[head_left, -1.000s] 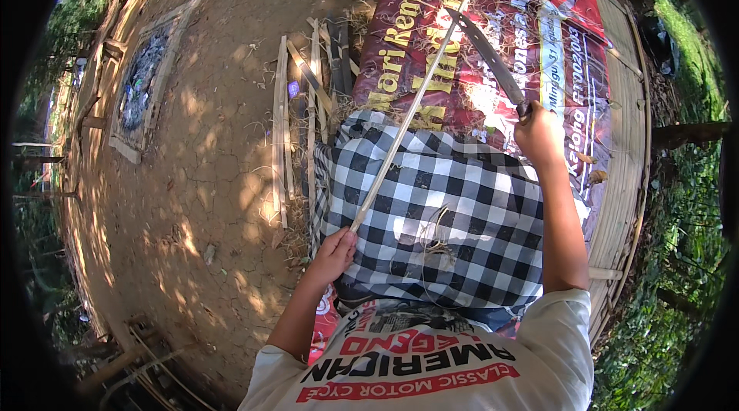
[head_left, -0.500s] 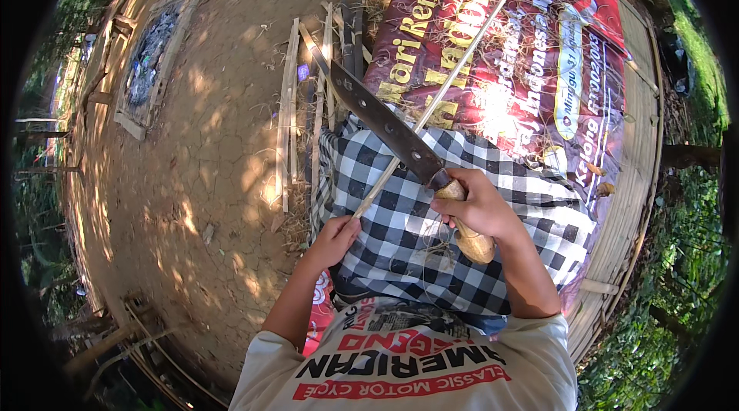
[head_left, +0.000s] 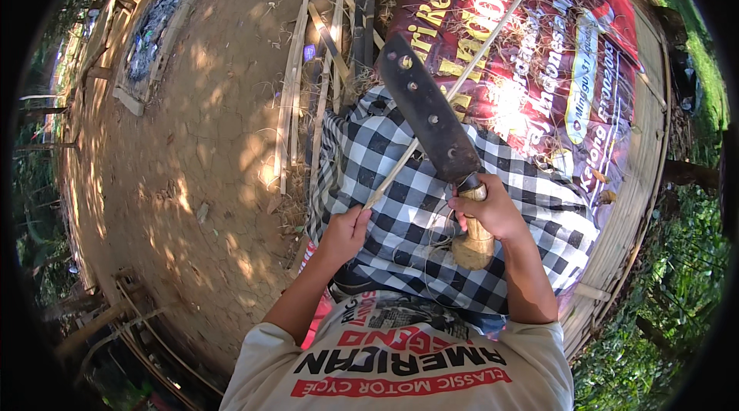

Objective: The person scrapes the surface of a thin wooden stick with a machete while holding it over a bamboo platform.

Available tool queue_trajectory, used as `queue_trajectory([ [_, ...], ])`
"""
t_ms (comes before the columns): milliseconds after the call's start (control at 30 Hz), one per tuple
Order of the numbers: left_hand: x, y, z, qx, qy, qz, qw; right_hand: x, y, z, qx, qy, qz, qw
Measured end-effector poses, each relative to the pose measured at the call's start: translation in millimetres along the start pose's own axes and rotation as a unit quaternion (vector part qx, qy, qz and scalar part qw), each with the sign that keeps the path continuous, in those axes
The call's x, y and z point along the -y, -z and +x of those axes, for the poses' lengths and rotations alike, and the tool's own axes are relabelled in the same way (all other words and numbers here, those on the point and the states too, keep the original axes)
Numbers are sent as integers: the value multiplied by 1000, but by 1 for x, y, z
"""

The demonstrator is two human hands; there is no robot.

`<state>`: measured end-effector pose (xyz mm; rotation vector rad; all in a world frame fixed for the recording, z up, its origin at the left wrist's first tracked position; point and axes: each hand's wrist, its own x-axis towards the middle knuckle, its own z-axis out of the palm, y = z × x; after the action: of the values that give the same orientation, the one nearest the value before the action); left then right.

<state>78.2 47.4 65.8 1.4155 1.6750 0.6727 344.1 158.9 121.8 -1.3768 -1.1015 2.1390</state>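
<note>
My right hand (head_left: 493, 209) is wrapped round the wooden handle of a machete (head_left: 433, 120). Its dark, wide blade has several holes and points up and to the left. In my left hand (head_left: 346, 235) is the near end of a long, thin bamboo strip (head_left: 493, 35). The strip runs away from me to the upper right and passes under the blade, which hides a short stretch of it. Whether blade and strip touch, I cannot tell. A black-and-white checked cloth (head_left: 385, 220) covers my lap beneath both hands.
A dark red printed banner (head_left: 462, 57) with scattered shavings lies ahead, on a bamboo-slat platform (head_left: 643, 142). Several split bamboo pieces (head_left: 292, 95) lie on the dirt ground (head_left: 208, 149) left of it. A framed ash pit (head_left: 162, 34) sits at the far left.
The machete has swung clockwise, its tip moving right and its blade showing broader. My left hand has shifted slightly right and up with the strip.
</note>
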Motion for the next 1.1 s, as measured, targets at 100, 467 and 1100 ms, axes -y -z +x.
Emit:
queue_trajectory([
  [100,2,-5,0,-12,-15,15,1000,-17,-15,0,-22,-12,66,998],
  [467,8,-5,0,-4,-18,31,999,-26,-17,-2,35,-36,15,999],
  [1100,-3,4,4,50,5,17,999,-39,-13,-16,66,-29,44,996],
])
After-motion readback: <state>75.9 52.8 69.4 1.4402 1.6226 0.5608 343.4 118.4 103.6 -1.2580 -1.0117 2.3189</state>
